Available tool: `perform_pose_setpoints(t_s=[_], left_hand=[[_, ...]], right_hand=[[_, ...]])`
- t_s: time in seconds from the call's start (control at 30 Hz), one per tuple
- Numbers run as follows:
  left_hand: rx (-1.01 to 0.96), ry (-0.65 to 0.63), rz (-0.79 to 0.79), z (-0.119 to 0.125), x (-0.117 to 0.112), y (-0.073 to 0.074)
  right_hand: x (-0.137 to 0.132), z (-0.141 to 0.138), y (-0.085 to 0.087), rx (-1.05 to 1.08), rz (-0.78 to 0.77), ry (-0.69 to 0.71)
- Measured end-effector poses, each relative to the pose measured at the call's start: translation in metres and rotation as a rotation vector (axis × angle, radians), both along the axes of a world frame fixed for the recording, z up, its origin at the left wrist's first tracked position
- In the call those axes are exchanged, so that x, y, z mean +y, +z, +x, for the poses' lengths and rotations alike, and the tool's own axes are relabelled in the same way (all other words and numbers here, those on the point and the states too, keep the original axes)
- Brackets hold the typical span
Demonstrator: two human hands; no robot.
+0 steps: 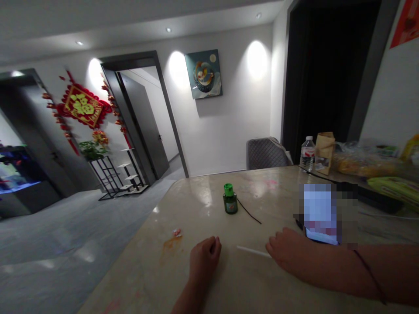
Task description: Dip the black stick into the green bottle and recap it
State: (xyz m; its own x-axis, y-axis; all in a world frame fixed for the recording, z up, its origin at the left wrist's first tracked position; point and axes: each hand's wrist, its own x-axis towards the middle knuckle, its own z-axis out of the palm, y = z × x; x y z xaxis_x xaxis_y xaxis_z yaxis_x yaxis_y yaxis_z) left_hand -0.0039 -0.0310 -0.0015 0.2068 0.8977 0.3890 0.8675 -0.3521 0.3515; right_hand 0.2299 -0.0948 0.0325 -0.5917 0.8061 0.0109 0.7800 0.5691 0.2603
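Note:
My left hand (205, 258) rests on the table (193, 200) in a loose fist, thumb side up, with nothing visible in it. My right hand (285, 247) lies palm down with its fingers curled. A thin white stick (252, 250) reaches left from under these fingers, which appear closed on its near end; the grip itself is hidden. Beyond both hands stands a small green glass bottle (230, 205) with its bright green cap on. Beside the bottle lies a thin dark stick (250, 212).
A lit phone (321, 213), partly blurred out, leans behind my right wrist. Farther right are a water bottle (307, 153), a paper bag (324, 152), plastic bags (366, 159) and a green packet (396, 189). An orange smear (172, 246) marks the table at left. A grey chair (266, 153) stands across.

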Motion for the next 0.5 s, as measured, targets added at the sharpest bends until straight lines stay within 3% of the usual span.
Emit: perform_pose_setpoints(t_s=[0.07, 0.2, 0.27, 0.37, 0.43, 0.5], left_hand=[[-0.001, -0.002, -0.003, 0.000, 0.000, 0.000], [0.010, -0.010, -0.010, 0.000, 0.000, 0.000], [0.016, -0.011, -0.015, 0.000, 0.000, 0.000], [0.016, -0.012, -0.034, 0.000, 0.000, -0.001], [0.016, -0.008, -0.045, 0.000, 0.000, -0.001], [0.024, -0.003, -0.046, -0.001, 0.000, -0.001]], right_hand=[[-0.014, -0.013, 0.021, -0.152, -0.085, -0.009], [-0.015, -0.026, 0.048, -0.137, -0.280, 0.118], [0.004, -0.034, 0.067, -0.098, -0.228, 0.089], [0.053, -0.043, 0.092, 0.022, 0.007, -0.018], [0.088, -0.046, 0.100, 0.103, 0.140, -0.085], [0.119, -0.045, 0.101, 0.188, 0.171, -0.193]])
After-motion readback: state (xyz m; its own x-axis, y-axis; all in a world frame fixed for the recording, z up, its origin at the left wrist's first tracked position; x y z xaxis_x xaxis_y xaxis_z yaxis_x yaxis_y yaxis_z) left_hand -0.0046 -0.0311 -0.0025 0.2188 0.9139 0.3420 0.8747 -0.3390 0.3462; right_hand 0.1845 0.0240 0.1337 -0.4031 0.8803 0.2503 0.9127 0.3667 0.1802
